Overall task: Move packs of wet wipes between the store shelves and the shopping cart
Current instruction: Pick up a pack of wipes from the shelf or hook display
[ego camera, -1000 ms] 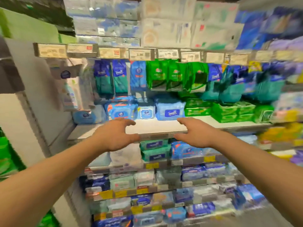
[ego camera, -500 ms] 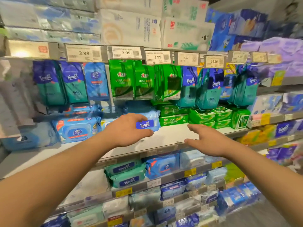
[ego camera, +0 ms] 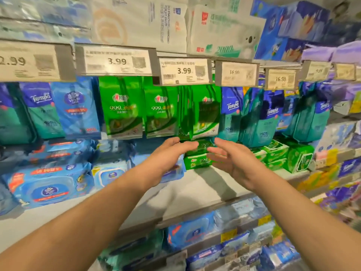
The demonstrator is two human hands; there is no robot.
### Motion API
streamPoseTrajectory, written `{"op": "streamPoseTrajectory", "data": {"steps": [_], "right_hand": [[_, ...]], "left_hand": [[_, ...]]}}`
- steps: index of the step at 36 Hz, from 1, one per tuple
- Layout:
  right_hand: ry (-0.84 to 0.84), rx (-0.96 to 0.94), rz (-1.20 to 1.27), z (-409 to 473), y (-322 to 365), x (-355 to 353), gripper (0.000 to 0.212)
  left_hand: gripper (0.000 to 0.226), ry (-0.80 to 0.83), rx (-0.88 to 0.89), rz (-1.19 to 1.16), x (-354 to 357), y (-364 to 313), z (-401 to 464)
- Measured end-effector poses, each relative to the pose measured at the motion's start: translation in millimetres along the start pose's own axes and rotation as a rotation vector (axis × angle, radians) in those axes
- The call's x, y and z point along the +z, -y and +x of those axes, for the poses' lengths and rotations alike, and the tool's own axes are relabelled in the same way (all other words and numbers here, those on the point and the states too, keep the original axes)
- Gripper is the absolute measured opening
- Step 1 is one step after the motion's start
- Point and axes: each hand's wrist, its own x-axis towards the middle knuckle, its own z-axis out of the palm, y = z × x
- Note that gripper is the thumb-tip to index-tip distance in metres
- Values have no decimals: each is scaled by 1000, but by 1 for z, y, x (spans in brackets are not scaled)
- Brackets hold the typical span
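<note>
1. Both hands now closer together than half a second ago, converging on the stacked green packs (ego camera: 198,154) at the back of the shelf (ego camera: 195,190).
2. Left hand (ego camera: 169,160) spread, empty.
3. Right hand (ego camera: 232,160) spread, empty.
4. Likely about to grasp; nothing held yet, cart unseen.

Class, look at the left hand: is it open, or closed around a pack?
Open. The left hand has straight, spread fingers reaching toward the stacked green packs and holds nothing.
</note>
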Motion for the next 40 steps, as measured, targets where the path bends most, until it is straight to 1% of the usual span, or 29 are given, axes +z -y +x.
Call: {"op": "streamPoseTrajectory", "data": {"steps": [1,3,4,5,6,8,10,11,13,16,18,19,22,24,26,27,29,32,34,36,37,39,40], "right_hand": [[33,14,74,5,-1,3,27],[107,21,191,18,-4,10,27],[143,20,238,24,-5,14,30],[170,24,286,30,-6,17,34],[193,23,342,35,-6,20,33],[228,-8,460,45,-6,23,22],[255,-49,596,53,-6,23,21],[277,-68,648,56,-5,23,24],[320,-98,737,62,-5,22,31],[359,-125,781,72,-6,21,31],[394,-136,804,73,-5,22,39],[402,-137,804,73,-5,22,41],[437,-127,825,74,0,18,38],[451,-136,829,75,3,14,37],[485,-136,792,74,6,11,37],[516,-136,760,74,8,10,43],[568,-141,687,72,11,7,59],[597,-162,617,68,14,1,79],[590,-178,551,65,18,-3,84],[559,-198,480,61,25,-7,88],[543,-213,438,59,29,-9,87],[518,-225,355,53,38,-11,77],[508,-219,325,50,43,-11,71]], "left_hand": [[96,-9,-4,-49,6,1,6],[71,-24,27,-115,18,2,13],[60,-38,41,-157,23,2,16],[56,-57,49,-196,28,2,18],[56,-76,57,-231,33,1,20],[56,-91,80,-319,43,-2,26],[51,-81,108,-426,52,-6,31],[56,-79,118,-463,56,-8,34],[74,-78,118,-541,64,-12,38],[80,-101,130,-685,73,-17,44],[83,-134,139,-745,80,-18,46],[83,-153,148,-754,83,-18,47],[82,-204,172,-781,87,-17,48],[86,-229,196,-809,87,-16,48],[92,-216,219,-817,87,-18,47],[92,-205,228,-796,87,-19,45],[86,-191,242,-735,86,-20,40],[83,-195,251,-648,80,-20,36],[78,-196,256,-618,74,-22,34],[77,-196,256,-580,70,-25,30],[79,-196,259,-550,69,-26,28],[81,-187,264,-503,68,-30,22],[78,-170,260,-487,69,-33,18]]}}
